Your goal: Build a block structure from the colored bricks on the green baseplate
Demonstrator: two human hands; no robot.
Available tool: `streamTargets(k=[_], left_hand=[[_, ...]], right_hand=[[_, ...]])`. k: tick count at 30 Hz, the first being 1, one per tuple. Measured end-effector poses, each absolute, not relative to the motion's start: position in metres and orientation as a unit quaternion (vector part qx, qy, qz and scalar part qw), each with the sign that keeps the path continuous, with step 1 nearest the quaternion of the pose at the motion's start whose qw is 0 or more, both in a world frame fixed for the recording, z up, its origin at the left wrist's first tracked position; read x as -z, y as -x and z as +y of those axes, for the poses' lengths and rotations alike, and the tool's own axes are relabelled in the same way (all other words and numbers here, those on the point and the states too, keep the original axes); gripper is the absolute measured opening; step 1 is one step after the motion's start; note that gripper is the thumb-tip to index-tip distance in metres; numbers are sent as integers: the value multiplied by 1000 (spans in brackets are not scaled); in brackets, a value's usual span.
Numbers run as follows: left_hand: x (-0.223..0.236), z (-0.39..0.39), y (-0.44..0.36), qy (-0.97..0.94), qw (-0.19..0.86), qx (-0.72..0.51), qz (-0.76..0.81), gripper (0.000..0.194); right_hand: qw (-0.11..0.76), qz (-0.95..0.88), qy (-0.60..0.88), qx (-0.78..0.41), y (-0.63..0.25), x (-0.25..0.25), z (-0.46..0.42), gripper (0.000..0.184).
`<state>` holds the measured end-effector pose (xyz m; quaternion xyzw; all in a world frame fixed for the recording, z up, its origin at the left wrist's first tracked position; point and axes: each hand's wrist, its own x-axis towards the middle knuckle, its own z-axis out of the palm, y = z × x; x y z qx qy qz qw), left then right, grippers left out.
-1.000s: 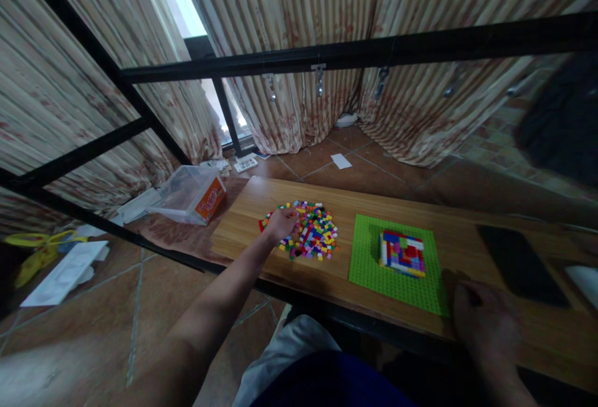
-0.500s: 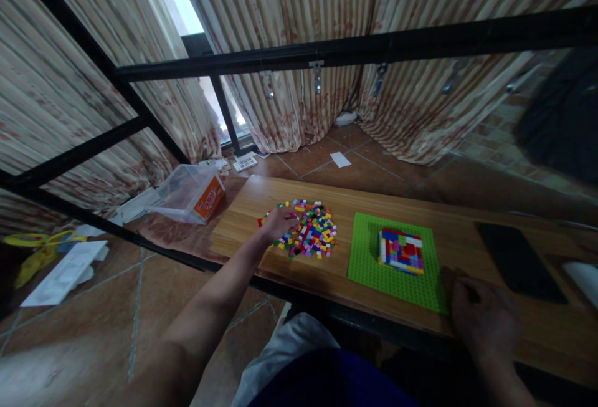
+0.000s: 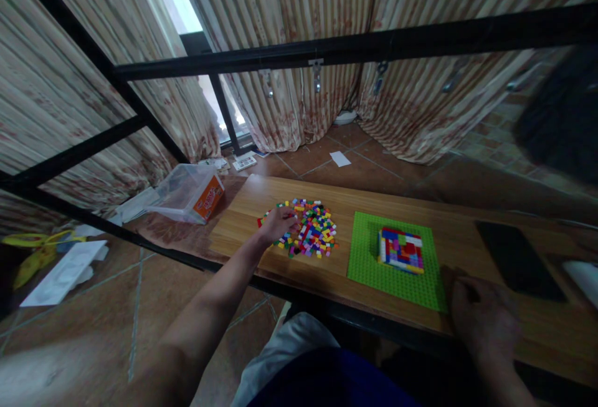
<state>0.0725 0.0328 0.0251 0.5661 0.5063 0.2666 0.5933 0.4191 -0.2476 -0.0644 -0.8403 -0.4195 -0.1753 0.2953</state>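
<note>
My left hand [image 3: 279,222] hovers over the left part of a pile of small coloured toy bricks [image 3: 315,232]. Its fingers are drawn together at the pile, and whatever lies between them is too small to name. My right hand [image 3: 483,310] rests curled on the table, just right of a green baseplate [image 3: 367,270]; the inside of its fingers is hidden. On that baseplate stands a low square block of bricks in many colours [image 3: 400,251], untouched by either hand.
The wooden table [image 3: 252,198] carries a dark flat slab [image 3: 518,260] on the right, with a white object [image 3: 582,276] beyond it. Left of the table sits a clear plastic box [image 3: 187,192] with an orange label. A black metal rail [image 3: 336,50] crosses ahead.
The fingers of my left hand have shifted slightly over the brick pile. My right hand and the brick block stay where they were.
</note>
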Motion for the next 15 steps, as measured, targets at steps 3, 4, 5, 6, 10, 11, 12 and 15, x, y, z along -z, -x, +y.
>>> streamTargets(k=[3, 4, 5, 6, 10, 11, 12, 15], left_hand=[[-26, 31, -73, -568, 594, -273, 499, 10], [-27, 30, -73, -566, 597, -279, 495, 8], [-28, 30, -73, -563, 600, -285, 492, 6], [-29, 30, -72, -558, 605, -290, 488, 5], [-30, 31, -73, -539, 622, -305, 480, 7], [-29, 31, -73, -533, 622, -312, 481, 6], [-29, 32, -74, -525, 621, -323, 484, 4], [-27, 33, -76, -508, 614, -347, 495, 4]], right_hand=[[295, -420, 841, 171, -418, 63, -248, 30], [294, -419, 842, 169, -417, 62, -248, 30], [292, -419, 844, 166, -416, 62, -248, 31], [290, -417, 846, 163, -416, 61, -248, 32], [296, -408, 847, 171, -414, 59, -247, 34], [298, -409, 845, 175, -414, 59, -247, 34], [299, -411, 842, 178, -414, 59, -247, 33], [297, -426, 834, 184, -416, 60, -248, 33]])
